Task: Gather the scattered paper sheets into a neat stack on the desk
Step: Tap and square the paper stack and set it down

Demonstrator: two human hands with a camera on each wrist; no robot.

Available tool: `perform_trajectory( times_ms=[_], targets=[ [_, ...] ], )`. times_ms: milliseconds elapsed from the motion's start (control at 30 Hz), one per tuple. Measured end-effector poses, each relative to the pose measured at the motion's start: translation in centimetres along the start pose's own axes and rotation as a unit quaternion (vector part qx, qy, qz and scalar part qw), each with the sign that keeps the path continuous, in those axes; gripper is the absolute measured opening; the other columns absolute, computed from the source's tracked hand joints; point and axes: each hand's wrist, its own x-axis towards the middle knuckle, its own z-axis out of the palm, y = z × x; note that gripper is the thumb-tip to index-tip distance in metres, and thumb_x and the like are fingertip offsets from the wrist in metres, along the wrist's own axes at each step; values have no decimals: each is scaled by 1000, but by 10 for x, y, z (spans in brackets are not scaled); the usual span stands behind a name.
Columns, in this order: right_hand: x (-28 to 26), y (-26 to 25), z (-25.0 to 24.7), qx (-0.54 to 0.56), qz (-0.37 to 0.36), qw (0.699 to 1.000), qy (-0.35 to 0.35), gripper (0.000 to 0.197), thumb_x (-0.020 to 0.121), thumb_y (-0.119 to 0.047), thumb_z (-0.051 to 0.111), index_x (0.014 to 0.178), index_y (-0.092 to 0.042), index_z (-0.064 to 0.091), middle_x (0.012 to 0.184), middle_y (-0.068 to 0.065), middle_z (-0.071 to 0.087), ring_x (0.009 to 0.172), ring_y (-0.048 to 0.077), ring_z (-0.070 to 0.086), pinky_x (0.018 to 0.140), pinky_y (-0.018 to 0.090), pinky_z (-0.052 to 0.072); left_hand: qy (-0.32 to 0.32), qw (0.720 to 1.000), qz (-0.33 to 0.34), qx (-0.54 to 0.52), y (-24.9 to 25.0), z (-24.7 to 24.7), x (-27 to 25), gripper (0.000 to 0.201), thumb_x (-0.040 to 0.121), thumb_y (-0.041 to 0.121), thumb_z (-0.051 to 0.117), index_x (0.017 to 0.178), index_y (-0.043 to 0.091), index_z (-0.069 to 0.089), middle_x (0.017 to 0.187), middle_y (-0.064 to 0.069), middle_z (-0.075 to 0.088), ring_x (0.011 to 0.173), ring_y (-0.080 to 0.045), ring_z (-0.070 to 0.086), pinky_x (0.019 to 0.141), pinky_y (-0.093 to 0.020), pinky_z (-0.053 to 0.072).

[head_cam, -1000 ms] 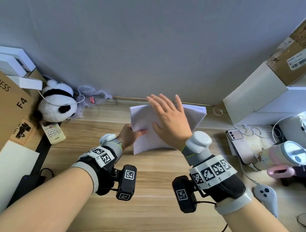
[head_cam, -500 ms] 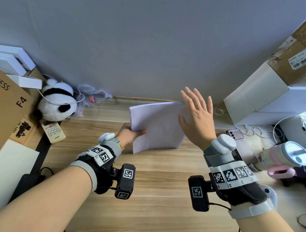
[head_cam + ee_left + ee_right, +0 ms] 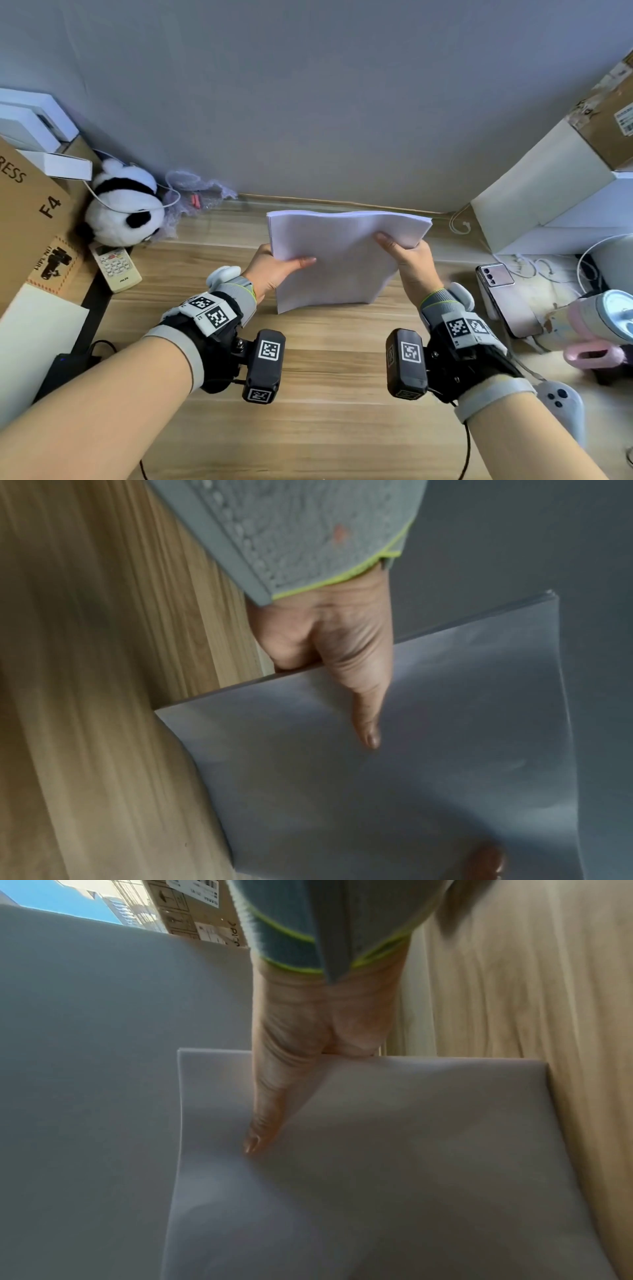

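The right hand (image 3: 409, 262), flat on the sheets (image 3: 337, 257) a second ago, now grips their right edge, opposite the left hand (image 3: 274, 270).

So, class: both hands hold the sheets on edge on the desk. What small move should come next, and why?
Probably tap the paper stack down on the desk. The left hand and right hand pinch its sides, its bottom edge rests there, and the top edges look wavy, so tapping should square them.
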Motion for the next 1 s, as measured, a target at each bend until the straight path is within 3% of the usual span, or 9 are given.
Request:
perform_trajectory(
  times_ms=[133,267,367,567,733,800,900,967,1000],
  targets=[
    [0,3,-1,17,-21,1000,-12,10,78,-7,71,81,-17,69,74,-11,71,65,-3,63,64,14,51,-1,1000,13,-13,1,-4,1,24,69,13,81,85,25,68,105,-9,70,102,-22,64,96,-37,50],
    [1,22,-5,12,6,1000,-23,18,68,-15,75,85,-18,68,76,-12,72,66,-4,63,64,13,51,-21,1000,6,-3,-9,-4,7,28,70,6,79,81,27,65,91,-1,69,94,-19,63,98,-36,48],
    [2,37,-4,3,38,999,-23,16,75,-8,73,86,-18,67,86,-5,68,67,-6,63,66,12,51,-13,1000,-15,4,-17,0,12,27,72,8,79,92,22,67,104,-9,69,103,-22,63,101,-38,48],
    [4,64,3,-6,113,993,-41,4,85,-15,64,88,-15,66,91,3,66,84,16,59,80,30,46,12,997,-69,39,-37,0,18,42,80,24,72,117,7,64,111,-6,67,107,-21,61,93,-28,44],
    [10,73,5,-29,88,995,-22,16,96,-15,47,104,-14,61,93,-4,65,83,10,59,77,25,47,-9,993,-113,27,-45,0,35,83,65,51,70,130,2,51,130,-7,60,122,-24,56,110,-43,40],
    [11,80,5,-56,81,995,24,15,96,-12,44,101,-15,58,85,-8,60,74,5,54,70,18,44,-37,986,-157,31,-49,1,40,75,75,42,67,135,4,43,136,-7,54,127,-26,51,110,-47,38],
    [14,108,2,-134,124,981,68,31,94,-7,42,66,-17,37,65,-3,33,57,11,28,52,21,26,-46,979,-200,12,-51,3,35,46,92,12,55,135,-1,44,130,-17,56,113,-29,55,103,-47,44],
    [15,132,-2,-172,168,969,60,23,93,-3,41,71,-9,46,70,4,38,64,16,34,58,25,28,-45,974,-220,27,-61,4,34,41,94,0,47,135,-5,43,130,-23,55,110,-31,56,95,-46,46],
    [14,140,-2,-188,186,963,51,16,92,-3,42,84,-5,55,77,7,45,72,18,40,63,26,31,-43,972,-229,38,-67,5,33,42,94,-3,45,135,-6,42,130,-23,55,114,-33,55,98,-47,45]
  ],
)
